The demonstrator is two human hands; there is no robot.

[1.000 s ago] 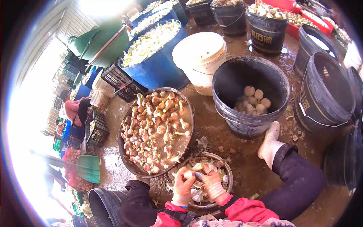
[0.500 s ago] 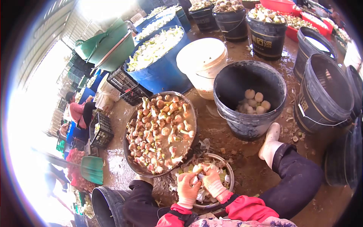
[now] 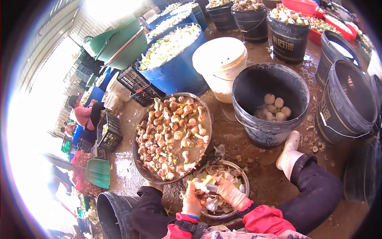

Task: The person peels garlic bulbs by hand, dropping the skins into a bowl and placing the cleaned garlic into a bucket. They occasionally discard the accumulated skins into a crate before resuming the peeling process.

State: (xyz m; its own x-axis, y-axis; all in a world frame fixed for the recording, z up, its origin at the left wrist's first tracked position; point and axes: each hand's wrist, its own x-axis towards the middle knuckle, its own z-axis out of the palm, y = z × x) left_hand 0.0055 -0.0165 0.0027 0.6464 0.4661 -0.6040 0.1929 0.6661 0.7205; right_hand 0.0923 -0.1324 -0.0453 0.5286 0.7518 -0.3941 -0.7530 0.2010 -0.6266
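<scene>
Above the peelings bowl [image 3: 247,185], the left hand [image 3: 193,200] grasps garlic [image 3: 207,181], the right hand [image 3: 230,193] a knife [image 3: 212,189]. More knife shows than before, suggesting trimming is under way.

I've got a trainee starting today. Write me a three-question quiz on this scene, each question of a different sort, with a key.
1. Choose: which of the person's hands grips the grey tool?
a) left hand
b) right hand
2. True or false: the black bucket beside the white boot holds pale bulbs.
3. Fill in: in the picture, the tub of stalked bulbs stands to the ____ of that bucket.

Key: 1. b; 2. true; 3. left.
</scene>
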